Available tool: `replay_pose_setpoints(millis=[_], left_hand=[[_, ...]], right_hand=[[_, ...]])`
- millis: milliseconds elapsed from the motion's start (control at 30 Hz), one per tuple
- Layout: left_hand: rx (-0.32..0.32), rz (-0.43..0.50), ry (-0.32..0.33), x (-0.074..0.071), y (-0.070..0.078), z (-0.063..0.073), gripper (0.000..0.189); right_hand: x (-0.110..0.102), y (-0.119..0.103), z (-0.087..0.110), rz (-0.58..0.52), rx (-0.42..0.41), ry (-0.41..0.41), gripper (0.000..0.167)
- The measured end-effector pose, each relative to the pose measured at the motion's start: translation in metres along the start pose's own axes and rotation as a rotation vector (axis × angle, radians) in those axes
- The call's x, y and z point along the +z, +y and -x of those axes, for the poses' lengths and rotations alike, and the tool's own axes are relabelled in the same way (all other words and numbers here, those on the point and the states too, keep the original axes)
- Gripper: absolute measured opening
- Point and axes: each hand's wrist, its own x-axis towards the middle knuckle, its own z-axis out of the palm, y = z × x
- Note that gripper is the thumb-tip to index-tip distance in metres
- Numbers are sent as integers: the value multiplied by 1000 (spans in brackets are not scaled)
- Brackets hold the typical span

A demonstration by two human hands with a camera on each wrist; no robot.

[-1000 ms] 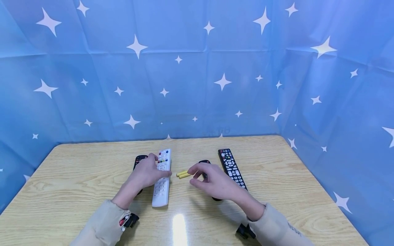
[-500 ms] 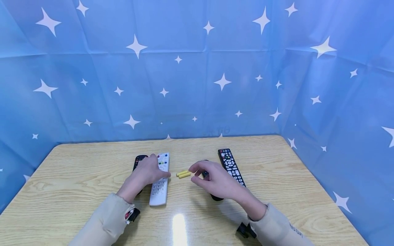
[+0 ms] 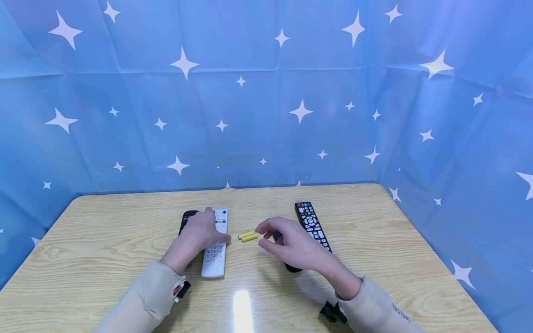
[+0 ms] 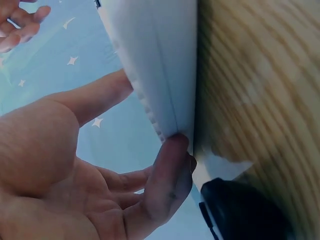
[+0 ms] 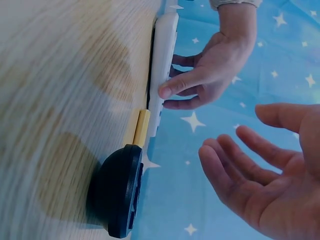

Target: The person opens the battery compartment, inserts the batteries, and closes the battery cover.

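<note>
A white remote control lies on the table with its buttons up. My left hand grips it across its width, thumb on the right edge and fingers on the far and left side; in the left wrist view fingertips touch the side of the remote. To its right, two yellow batteries lie side by side. Over a small black remote, which it partly hides, my right hand hovers with loosely bent fingers. Nothing is between them in the right wrist view.
Another black remote lies left of the white one, partly hidden by the left hand. A longer black remote lies at the right. The wooden table backs onto a blue star-patterned curtain.
The white remote has slid slightly left and its far end has come nearer, with the left hand on it. My right hand has barely moved.
</note>
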Motion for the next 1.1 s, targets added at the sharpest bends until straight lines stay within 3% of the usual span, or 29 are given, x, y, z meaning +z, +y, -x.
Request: replay_pose_setpoints(millis=[200,300,433,600,867,1100], left_hand=[[11,-15,5,-1,-4,1,100],[39,-31,23,-3,-8,2,88],[88,-80,82,-5,-13,3,60],[112,-128,183,-7,-22,6,49],[97,-184,272,-11,-36,5,39],[39,-209,281,-14,-49,0,47]], right_hand=[[0,1,1,1,2,-1,19],[-1,1,1,0,6,-5,19],[-2,1,1,5,5,-2,19],[-3,1,1,11,-3,-2,18],[-3,1,1,1,0,-9,18],[-4,2,2,5,-8,-26,19]])
